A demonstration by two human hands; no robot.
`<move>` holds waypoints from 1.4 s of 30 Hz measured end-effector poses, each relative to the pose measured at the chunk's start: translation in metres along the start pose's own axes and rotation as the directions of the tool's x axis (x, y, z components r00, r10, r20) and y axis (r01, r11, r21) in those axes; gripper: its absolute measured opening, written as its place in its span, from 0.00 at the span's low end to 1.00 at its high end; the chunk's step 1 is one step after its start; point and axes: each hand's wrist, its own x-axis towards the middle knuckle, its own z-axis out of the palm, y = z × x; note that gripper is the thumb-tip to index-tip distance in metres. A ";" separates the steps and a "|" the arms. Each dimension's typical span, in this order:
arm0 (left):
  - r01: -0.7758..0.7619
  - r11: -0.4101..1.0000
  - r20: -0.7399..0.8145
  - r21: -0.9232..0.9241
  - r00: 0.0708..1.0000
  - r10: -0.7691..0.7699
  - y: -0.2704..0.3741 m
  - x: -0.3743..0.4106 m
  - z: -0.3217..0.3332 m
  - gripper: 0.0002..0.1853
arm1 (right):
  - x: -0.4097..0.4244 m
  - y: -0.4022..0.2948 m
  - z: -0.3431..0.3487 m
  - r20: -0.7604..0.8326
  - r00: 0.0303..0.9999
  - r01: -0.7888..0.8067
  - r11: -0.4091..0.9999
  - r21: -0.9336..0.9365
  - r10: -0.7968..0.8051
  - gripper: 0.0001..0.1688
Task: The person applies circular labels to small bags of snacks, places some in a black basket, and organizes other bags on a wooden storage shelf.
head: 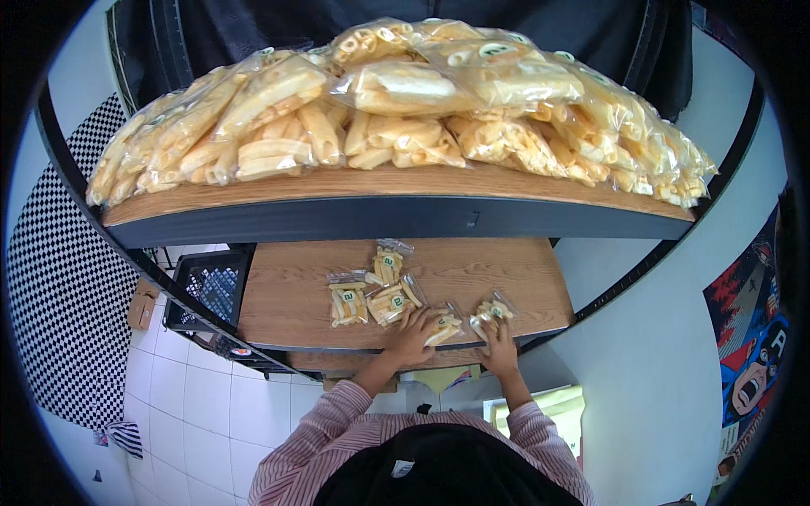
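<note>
My left hand [411, 338] lies at the front of a wooden shelf board, its fingers over the side of a clear bag of pale snack sticks [446, 329]. To its right, the fingers of my right hand [501, 348] rest on the near end of another small bag of sticks [492, 310]. Whether either hand grips its bag cannot be made out. Just beyond my left fingertips lies a third bag [393, 303]. Further bags lie flat beside it, one at the left [348, 303] and one behind [387, 264]. The bags bear green-and-white round labels.
Above the lower board [291, 272], an upper shelf [405, 180] carries a heap of large snack bags [405, 88]. Dark metal posts [183, 310] frame the rack. A black plastic crate [212, 291] stands at the left, near a cardboard box [140, 310].
</note>
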 end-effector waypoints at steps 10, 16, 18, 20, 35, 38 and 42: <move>-0.098 0.898 -0.246 -0.430 0.969 -0.012 0.037 -0.008 -0.049 0.39 | -0.047 -0.004 -0.047 -0.758 0.478 -0.323 0.891 0.318 0.444 0.18; -0.286 0.762 -0.389 -0.581 0.920 0.048 0.054 -0.035 -0.123 0.39 | -0.021 -0.044 -0.226 -0.996 0.035 0.028 0.996 0.086 0.085 0.32; -0.324 0.730 -0.396 -0.601 0.915 0.081 0.058 -0.043 -0.139 0.39 | 0.001 -0.086 -0.285 -0.999 -0.005 0.285 0.958 -0.038 -0.038 0.31; -0.429 0.729 -0.494 -0.533 0.857 0.144 0.059 -0.052 -0.156 0.40 | 0.027 -0.123 -0.322 -0.995 -0.004 0.500 0.862 -0.087 -0.099 0.30; -0.418 0.892 -0.982 -0.172 0.149 -0.119 0.027 -0.142 -0.237 0.48 | 0.210 -0.264 -0.381 -0.374 0.596 0.782 0.618 0.073 -0.710 0.13; -0.292 0.929 -0.974 -0.228 0.076 -0.215 0.020 -0.155 -0.243 0.49 | 0.215 -0.262 -0.378 -0.344 0.604 0.778 0.626 0.057 -0.719 0.13; -0.073 0.944 -0.947 -0.321 -0.002 -0.322 0.018 -0.175 -0.255 0.51 | 0.219 -0.265 -0.380 -0.314 0.526 0.821 0.569 -0.056 -0.790 0.13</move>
